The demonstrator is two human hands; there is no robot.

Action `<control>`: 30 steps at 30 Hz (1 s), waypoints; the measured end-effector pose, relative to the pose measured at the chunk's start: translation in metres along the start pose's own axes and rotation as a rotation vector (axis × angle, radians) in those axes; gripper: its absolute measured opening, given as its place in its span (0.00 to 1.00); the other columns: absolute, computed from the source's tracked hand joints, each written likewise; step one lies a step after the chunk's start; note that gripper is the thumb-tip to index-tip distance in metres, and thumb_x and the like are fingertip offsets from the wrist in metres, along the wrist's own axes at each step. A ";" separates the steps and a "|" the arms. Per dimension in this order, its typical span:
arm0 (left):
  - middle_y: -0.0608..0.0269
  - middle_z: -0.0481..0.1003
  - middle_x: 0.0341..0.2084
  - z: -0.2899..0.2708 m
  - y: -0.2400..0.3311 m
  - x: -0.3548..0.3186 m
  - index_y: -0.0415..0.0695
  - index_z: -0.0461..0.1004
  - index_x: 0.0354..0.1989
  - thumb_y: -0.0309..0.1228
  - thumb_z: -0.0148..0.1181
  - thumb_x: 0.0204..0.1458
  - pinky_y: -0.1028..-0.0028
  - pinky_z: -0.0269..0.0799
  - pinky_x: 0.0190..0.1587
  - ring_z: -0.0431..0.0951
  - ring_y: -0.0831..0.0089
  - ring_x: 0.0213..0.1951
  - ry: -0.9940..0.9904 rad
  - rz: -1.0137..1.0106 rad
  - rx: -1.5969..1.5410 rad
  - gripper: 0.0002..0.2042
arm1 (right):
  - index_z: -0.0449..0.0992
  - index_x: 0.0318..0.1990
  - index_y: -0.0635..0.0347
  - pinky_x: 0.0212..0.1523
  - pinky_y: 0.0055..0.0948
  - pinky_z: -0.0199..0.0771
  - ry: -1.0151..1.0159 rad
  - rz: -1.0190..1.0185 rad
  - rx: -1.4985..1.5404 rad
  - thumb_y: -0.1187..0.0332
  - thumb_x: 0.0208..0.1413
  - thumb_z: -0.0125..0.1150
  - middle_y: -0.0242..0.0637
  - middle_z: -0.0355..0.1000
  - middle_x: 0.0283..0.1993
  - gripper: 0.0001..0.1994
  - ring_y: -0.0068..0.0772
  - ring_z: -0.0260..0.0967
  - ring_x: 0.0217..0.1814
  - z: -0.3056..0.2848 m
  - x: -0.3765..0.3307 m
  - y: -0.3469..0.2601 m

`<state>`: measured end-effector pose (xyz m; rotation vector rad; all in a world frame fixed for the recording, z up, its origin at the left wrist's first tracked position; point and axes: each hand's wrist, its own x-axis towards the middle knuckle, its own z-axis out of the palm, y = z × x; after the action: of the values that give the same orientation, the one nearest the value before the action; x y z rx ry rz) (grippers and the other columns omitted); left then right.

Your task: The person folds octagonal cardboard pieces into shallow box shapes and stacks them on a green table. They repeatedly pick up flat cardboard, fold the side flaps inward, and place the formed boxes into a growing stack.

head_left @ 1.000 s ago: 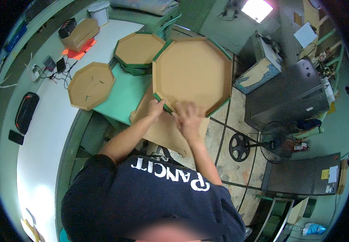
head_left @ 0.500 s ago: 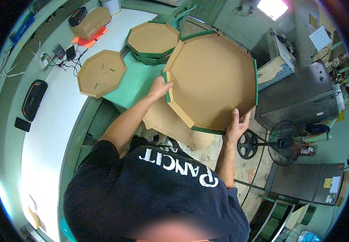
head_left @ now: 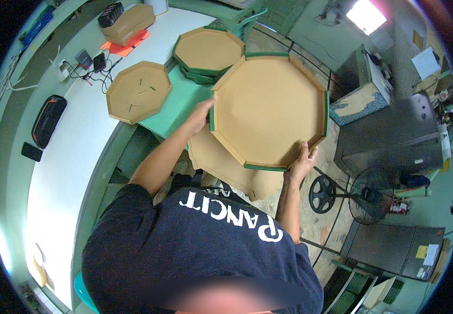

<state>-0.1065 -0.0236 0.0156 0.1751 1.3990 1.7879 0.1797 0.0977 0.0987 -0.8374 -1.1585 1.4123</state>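
Between my hands I hold up an octagonal cardboard tray (head_left: 271, 110), brown inside, with green strips on several of its sides. My left hand (head_left: 201, 115) grips its left wall, fingers partly hidden behind it. At the lower right corner my right hand (head_left: 302, 163) is closed on the rim, thumb on the inner side. Beyond the left hand, a stack of green-edged octagonal trays (head_left: 208, 49) rests on a green table (head_left: 177, 107). A smaller brown octagonal tray (head_left: 145, 102) with small green strips in it lies at the left. Below the held tray is a flat brown cardboard sheet (head_left: 226, 162).
A long white counter (head_left: 59, 209) along the left bears a black speaker (head_left: 49, 121), a phone (head_left: 31, 152), cables and a cardboard box (head_left: 128, 25). On the right stand a black fan (head_left: 370, 195), a dark cabinet (head_left: 394, 138) and a patterned box (head_left: 362, 104).
The held tray has turned and tilted flatter, shifting slightly left. My left hand has slid from over the rim to the outside of its left wall. The surroundings have shifted slightly in view.
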 end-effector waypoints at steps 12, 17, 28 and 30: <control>0.55 0.79 0.33 -0.162 0.031 0.049 0.44 0.75 0.50 0.46 0.48 0.61 0.60 0.70 0.47 0.79 0.56 0.40 0.637 0.277 1.079 0.20 | 0.69 0.42 0.58 0.32 0.25 0.70 -0.101 0.371 0.154 0.71 0.56 0.57 0.29 0.68 0.32 0.08 0.24 0.67 0.32 0.135 0.056 0.105; 0.54 0.76 0.47 -0.223 0.051 0.043 0.50 0.77 0.44 0.47 0.54 0.56 0.42 0.60 0.56 0.73 0.55 0.54 1.084 0.381 1.445 0.16 | 0.66 0.47 0.62 0.38 0.33 0.75 -0.126 0.356 0.333 0.70 0.56 0.58 0.34 0.70 0.39 0.13 0.30 0.70 0.39 0.241 0.117 0.133; 0.53 0.77 0.27 -0.139 0.036 0.042 0.43 0.76 0.30 0.45 0.58 0.55 0.61 0.70 0.38 0.76 0.59 0.32 0.162 0.182 1.093 0.16 | 0.66 0.58 0.59 0.46 0.41 0.64 -0.036 0.459 -0.158 0.59 0.58 0.58 0.36 0.72 0.47 0.23 0.34 0.67 0.47 0.240 0.161 0.180; 0.53 0.77 0.26 -0.116 0.017 0.049 0.42 0.76 0.31 0.43 0.58 0.55 0.63 0.70 0.36 0.75 0.62 0.29 0.078 0.181 1.068 0.15 | 0.70 0.56 0.62 0.48 0.37 0.64 -0.085 0.277 -0.260 0.61 0.59 0.56 0.37 0.73 0.46 0.20 0.32 0.66 0.48 0.173 0.149 0.184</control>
<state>-0.2120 -0.0763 -0.0307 0.8046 2.3235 0.9996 -0.0629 0.2177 -0.0132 -1.1660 -1.3495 1.5528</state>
